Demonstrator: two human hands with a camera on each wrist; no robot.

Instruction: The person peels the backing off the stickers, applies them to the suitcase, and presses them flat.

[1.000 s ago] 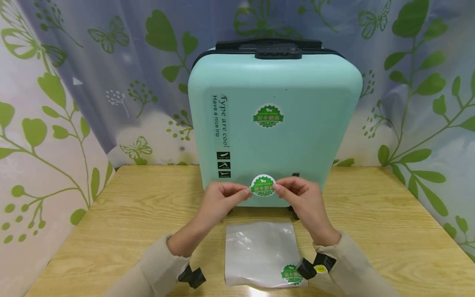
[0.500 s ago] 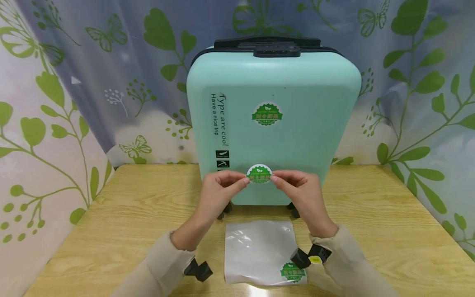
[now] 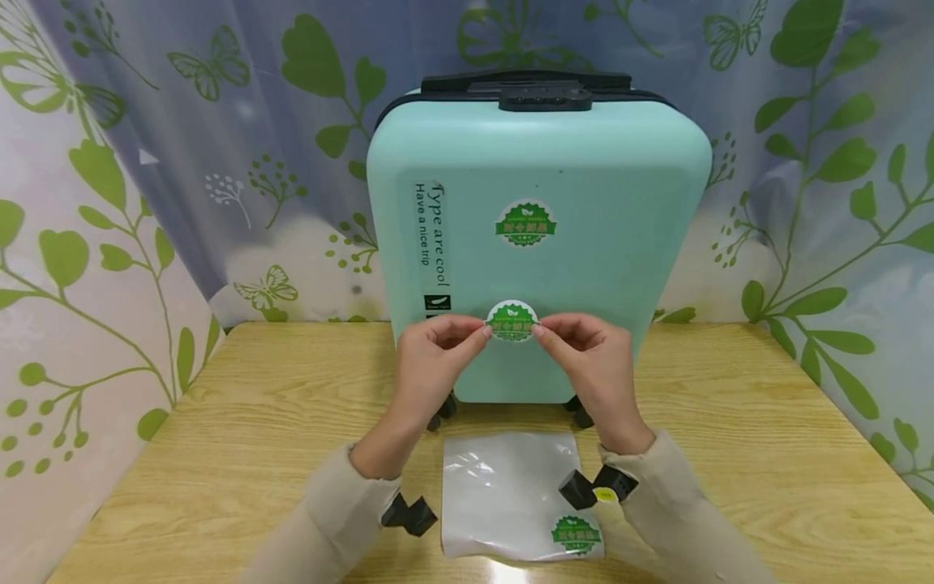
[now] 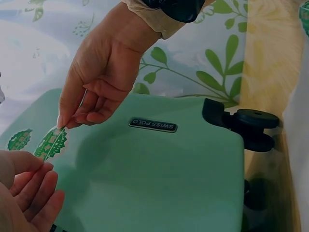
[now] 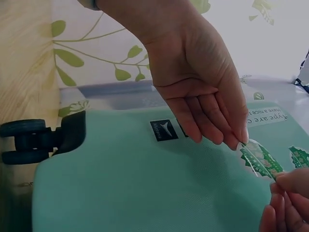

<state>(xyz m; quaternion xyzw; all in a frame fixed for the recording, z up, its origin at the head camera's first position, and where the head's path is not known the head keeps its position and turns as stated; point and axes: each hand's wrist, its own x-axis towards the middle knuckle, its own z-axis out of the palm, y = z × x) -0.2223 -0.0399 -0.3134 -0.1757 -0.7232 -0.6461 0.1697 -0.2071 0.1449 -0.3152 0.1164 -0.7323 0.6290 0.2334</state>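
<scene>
Sticker [image 3: 511, 319] now higher, opposite edges in left fingers [image 3: 471, 344] and right fingers [image 3: 558, 345]

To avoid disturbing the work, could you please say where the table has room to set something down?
Bare table lies left of the suitcase and left sleeve, and right of the suitcase and right sleeve. It is crowded in front: a white sheet, plus the left hand and right hand pinching a sticker.
</scene>
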